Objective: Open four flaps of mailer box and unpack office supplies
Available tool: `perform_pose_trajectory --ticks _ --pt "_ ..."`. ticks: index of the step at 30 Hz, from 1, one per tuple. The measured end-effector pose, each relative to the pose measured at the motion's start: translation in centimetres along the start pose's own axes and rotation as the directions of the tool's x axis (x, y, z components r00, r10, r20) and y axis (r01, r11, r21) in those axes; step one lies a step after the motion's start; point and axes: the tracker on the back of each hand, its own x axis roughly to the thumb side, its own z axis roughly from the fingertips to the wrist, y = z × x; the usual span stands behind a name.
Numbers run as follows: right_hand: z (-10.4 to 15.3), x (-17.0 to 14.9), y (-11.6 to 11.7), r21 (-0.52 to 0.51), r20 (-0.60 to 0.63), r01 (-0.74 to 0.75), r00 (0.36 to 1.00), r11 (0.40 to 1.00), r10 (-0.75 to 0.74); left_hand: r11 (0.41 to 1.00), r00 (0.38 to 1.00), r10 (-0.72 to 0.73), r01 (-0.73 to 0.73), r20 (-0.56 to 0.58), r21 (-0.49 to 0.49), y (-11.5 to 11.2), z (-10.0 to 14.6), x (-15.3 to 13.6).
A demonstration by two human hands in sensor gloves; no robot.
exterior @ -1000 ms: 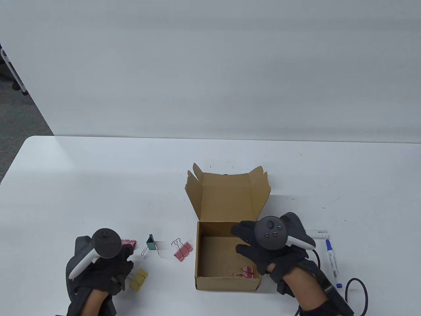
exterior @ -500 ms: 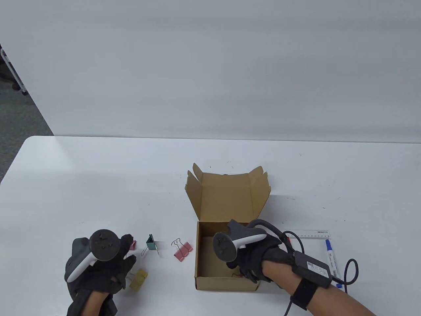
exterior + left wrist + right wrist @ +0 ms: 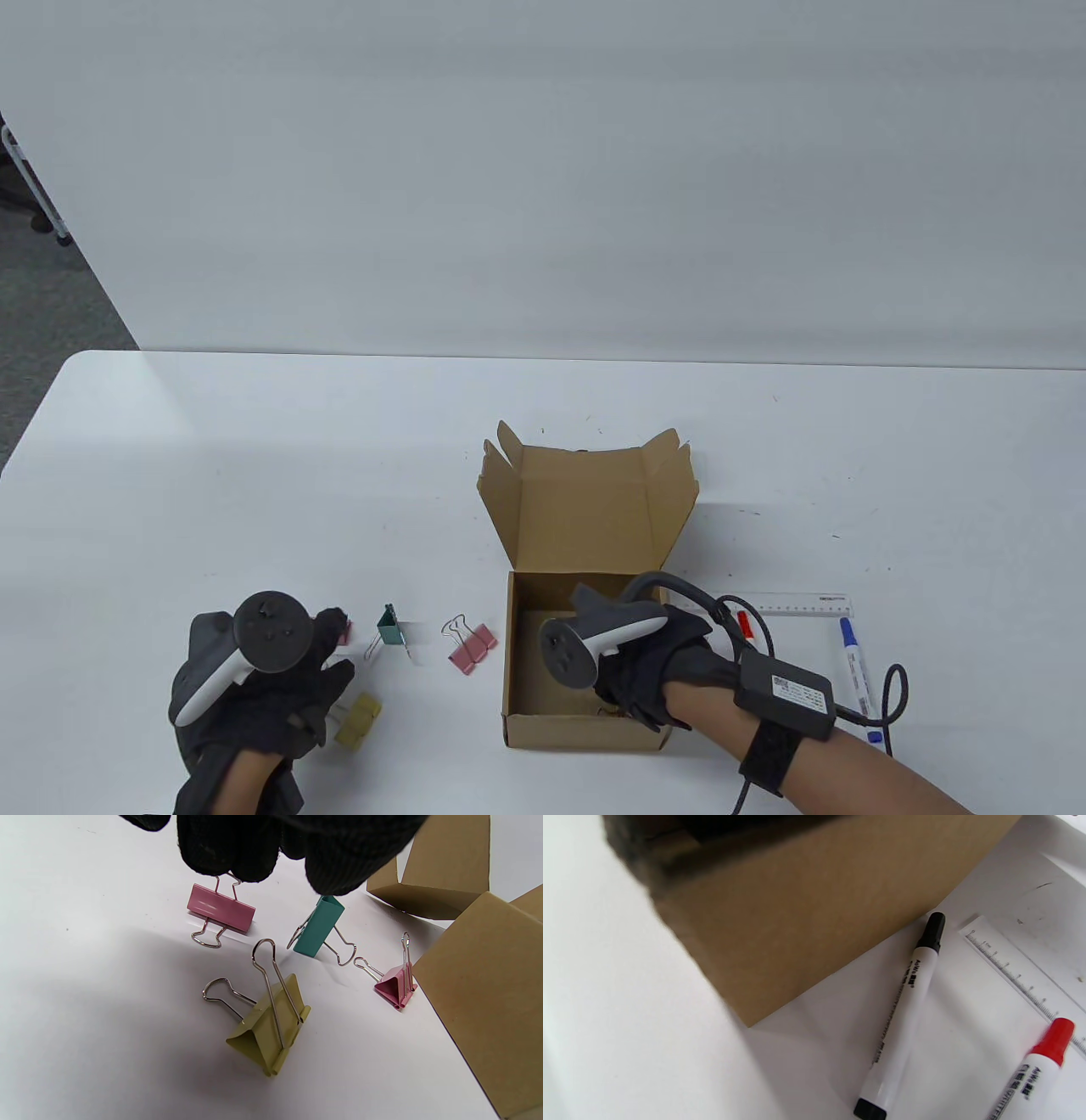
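We see the mailer box (image 3: 585, 671), plain brown corrugated card with a matte face, standing open at lower centre of the table view, its lid and notched side flaps raised behind it. The right hand (image 3: 653, 679), in a dark knit glove, reaches down into the box at its lower right corner; its fingers are hidden there, so we cannot tell whether they grip anything. The left hand (image 3: 254, 688) rests at lower left with fingers (image 3: 237, 844) loosely extended, holding nothing, just above a pink binder clip (image 3: 220, 908). Folded-steel clips with wire handles lie beside it: a yellow clip (image 3: 271, 1027), a teal clip (image 3: 318, 927) and a second pink clip (image 3: 396, 984) near the box wall. Right of the box lie a clear ruler (image 3: 806, 604), a black-capped marker (image 3: 903, 1014), a red-capped marker (image 3: 1039, 1065) and a blue marker (image 3: 855, 671).
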Motion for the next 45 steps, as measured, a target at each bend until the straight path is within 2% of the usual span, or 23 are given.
perform_pose_trajectory --ticks 19,31,40,45 --pt "0.2 -0.2 0.2 -0.007 0.003 0.005 1.0 1.0 -0.005 1.0 1.0 0.001 -0.001 -0.005 -0.012 -0.1 -0.1 0.0" --pt "0.8 -0.7 -0.4 -0.055 -0.002 0.013 1.0 0.998 -0.013 1.0 1.0 0.0 0.0 -0.003 -0.014 -0.2 -0.2 0.0" --pt "0.4 -0.3 0.1 0.014 0.028 0.03 0.999 0.999 -0.03 1.0 1.0 0.001 -0.001 -0.003 -0.017 -0.2 -0.2 0.0" --pt "-0.3 0.0 0.6 0.04 0.02 -0.008 1.0 0.999 0.008 1.0 1.0 0.001 -0.001 -0.006 -0.019 -0.2 -0.2 0.0"
